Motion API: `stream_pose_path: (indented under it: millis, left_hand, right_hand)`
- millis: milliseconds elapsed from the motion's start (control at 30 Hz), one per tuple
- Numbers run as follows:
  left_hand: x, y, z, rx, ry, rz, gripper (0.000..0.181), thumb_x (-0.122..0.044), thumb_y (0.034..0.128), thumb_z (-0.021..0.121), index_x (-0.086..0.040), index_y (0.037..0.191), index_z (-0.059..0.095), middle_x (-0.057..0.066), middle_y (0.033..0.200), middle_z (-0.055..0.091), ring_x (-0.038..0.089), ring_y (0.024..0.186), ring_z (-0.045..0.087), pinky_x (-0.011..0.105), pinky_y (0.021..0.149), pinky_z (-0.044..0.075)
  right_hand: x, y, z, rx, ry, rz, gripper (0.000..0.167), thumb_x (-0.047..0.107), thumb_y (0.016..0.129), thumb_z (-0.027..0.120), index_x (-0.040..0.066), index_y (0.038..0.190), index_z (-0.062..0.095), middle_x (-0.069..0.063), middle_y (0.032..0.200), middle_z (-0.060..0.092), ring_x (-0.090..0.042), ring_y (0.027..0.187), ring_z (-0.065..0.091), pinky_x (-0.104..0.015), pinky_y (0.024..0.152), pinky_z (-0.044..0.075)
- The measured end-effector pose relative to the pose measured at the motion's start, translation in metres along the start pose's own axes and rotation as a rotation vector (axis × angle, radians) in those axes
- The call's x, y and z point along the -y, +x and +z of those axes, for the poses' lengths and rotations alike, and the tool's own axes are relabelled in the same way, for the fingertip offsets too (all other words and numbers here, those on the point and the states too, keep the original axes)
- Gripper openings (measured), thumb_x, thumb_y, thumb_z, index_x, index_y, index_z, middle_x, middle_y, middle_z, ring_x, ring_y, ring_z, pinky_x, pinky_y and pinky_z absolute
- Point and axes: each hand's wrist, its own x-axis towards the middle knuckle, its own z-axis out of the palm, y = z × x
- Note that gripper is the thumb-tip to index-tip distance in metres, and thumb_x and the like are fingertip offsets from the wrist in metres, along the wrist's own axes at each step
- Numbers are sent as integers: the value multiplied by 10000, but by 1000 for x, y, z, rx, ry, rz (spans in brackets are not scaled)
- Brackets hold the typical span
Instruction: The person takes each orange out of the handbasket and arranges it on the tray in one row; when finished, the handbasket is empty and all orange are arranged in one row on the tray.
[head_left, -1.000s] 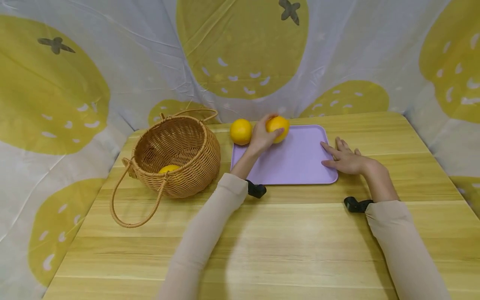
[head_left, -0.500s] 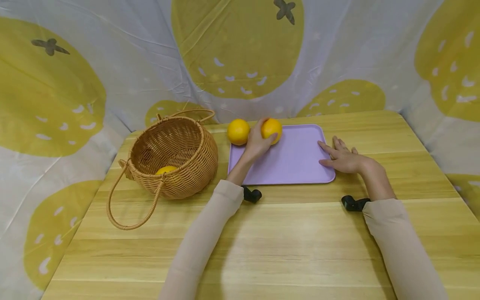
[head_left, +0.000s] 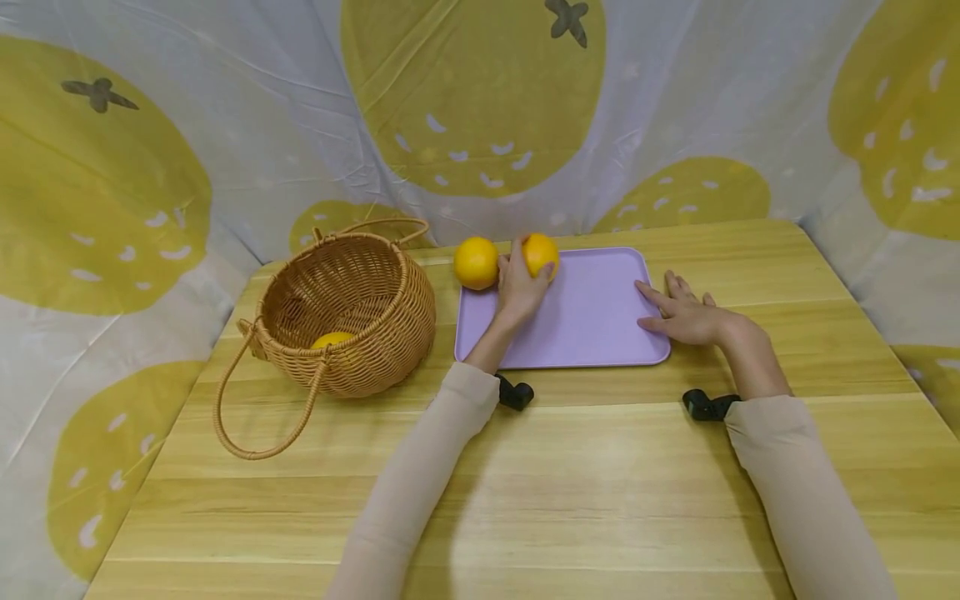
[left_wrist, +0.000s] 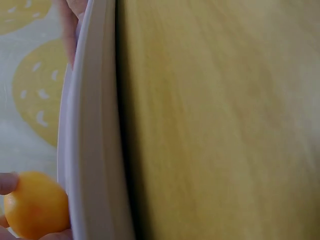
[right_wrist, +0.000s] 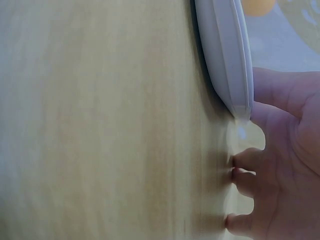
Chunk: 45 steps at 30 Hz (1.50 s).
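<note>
On the back left part of a purple tray, the left hand has its thumb and fingers around an orange. A second orange sits at the tray's back left corner, just left of that hand. In the left wrist view the gripped orange shows between thumb and fingers, beside the tray's rim. The right hand lies with spread fingers at the tray's right edge. In the right wrist view, the thumb and a finger of the right hand touch the rim, and other fingertips rest on the table.
A wicker basket stands left of the tray, its one handle hanging down toward the front and the other at the back. Inside it lies another orange. A curtain with yellow fruit prints hangs behind the wooden table.
The left hand and its orange have moved left along the tray, closer to the second orange. The right hand has stayed at the tray's right edge. The head view has shifted slightly.
</note>
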Motion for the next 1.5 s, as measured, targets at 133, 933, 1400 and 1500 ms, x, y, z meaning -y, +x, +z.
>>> stream_pose_path:
  millis: [133, 933, 1400, 1500]
  left_hand:
    - [0, 0, 4, -19, -3, -12, 600, -203, 1009, 683, -176, 1543, 410, 273, 1470, 422, 424, 1353, 477, 510, 1172, 384]
    - [-3, 3, 12, -66, 33, -34, 617, -260, 1024, 660, -190, 1564, 370, 264, 1462, 418, 415, 1352, 470, 492, 1163, 391]
    - [-2, 1, 16, -112, 19, -50, 591, -285, 1041, 615, -207, 1571, 367, 261, 1442, 428, 404, 1332, 480, 494, 1133, 430]
    - [-2, 1, 16, -108, 15, -53, 595, -288, 1044, 609, -205, 1578, 362, 265, 1444, 423, 406, 1334, 473, 496, 1141, 423]
  right_hand:
    - [0, 0, -1, 2, 0, 4, 762, 402, 1106, 438, 74, 1662, 34, -365, 1628, -253, -541, 1513, -248, -766, 1148, -155]
    - [1, -1, 0, 5, 21, 2, 761, 410, 1107, 429, 77, 1663, 31, -346, 1629, -273, -530, 1511, -266, -753, 1151, -175]
    - [1, -1, 1, 7, 24, 4, 769, 424, 1104, 428, 88, 1664, 22, -332, 1633, -282, -527, 1514, -262, -742, 1151, -194]
    - [-1, 0, 2, 4, 27, 5, 771, 433, 1100, 428, 99, 1666, 25, -320, 1639, -282, -512, 1520, -266, -734, 1157, -195]
